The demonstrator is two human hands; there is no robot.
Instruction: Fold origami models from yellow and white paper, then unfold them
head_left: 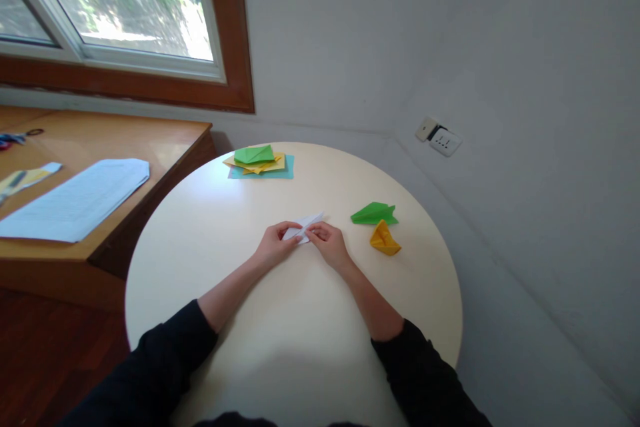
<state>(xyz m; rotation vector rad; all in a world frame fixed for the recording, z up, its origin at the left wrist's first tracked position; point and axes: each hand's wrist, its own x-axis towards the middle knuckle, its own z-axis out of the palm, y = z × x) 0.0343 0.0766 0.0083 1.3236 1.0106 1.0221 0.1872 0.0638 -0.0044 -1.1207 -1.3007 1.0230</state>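
Note:
A folded white paper piece point(306, 225) lies on the round cream table point(240, 227), near its middle. My left hand point(274, 245) pinches its left end with thumb and fingers. My right hand point(329, 244) presses on its right side with the fingertips. The paper's pointed tip sticks out past both hands toward the far right. Part of the paper is hidden under my fingers. Both forearms rest on the table, sleeves dark.
A folded green paper point(374, 214) and a folded yellow paper point(384, 239) lie right of my hands. A stack of coloured sheets point(260, 163) sits at the table's far edge. A wooden desk point(165, 140) with printed pages point(75, 200) stands left; a wall socket point(445, 141) is on the right wall.

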